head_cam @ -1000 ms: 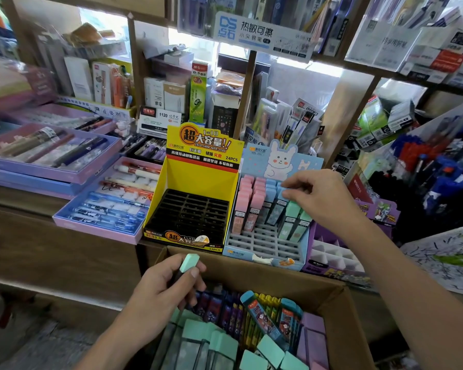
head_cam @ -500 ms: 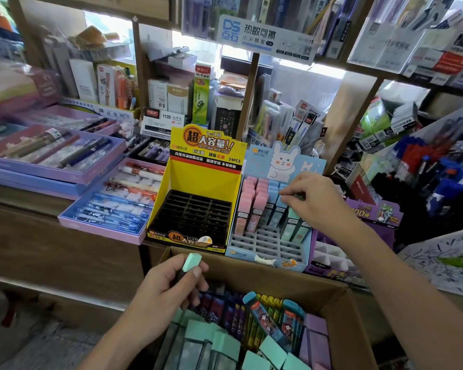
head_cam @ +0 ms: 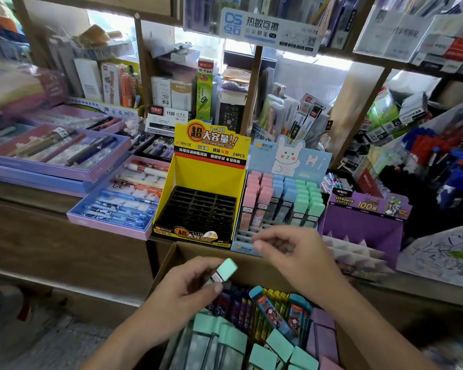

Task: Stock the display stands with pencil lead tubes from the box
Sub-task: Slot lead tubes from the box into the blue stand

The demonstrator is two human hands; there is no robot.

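My left hand (head_cam: 187,292) grips a mint-capped lead tube (head_cam: 223,271) over the cardboard box (head_cam: 169,265). The box holds several mint, purple and printed tubes (head_cam: 251,340). My right hand (head_cam: 292,257) hovers just right of that tube, fingers loosely curled and holding nothing. Behind it stands the blue bunny display stand (head_cam: 289,161) with rows of pink, blue and mint tubes (head_cam: 305,201) and vacant front slots. To its left is the yellow stand (head_cam: 206,182), its black tray unfilled. On the right sits the purple stand (head_cam: 364,222) with white dividers.
Pink and purple pen trays (head_cam: 118,206) lie on the wooden counter to the left. Shelves packed with stationery rise behind the stands. A rack of blue and red pens (head_cam: 444,161) stands at the right. A patterned sheet (head_cam: 439,255) lies at the right edge.
My right hand has left the mint row in the bunny stand and drawn back down toward the box, near my left hand. The left hand has lifted its mint tube slightly.
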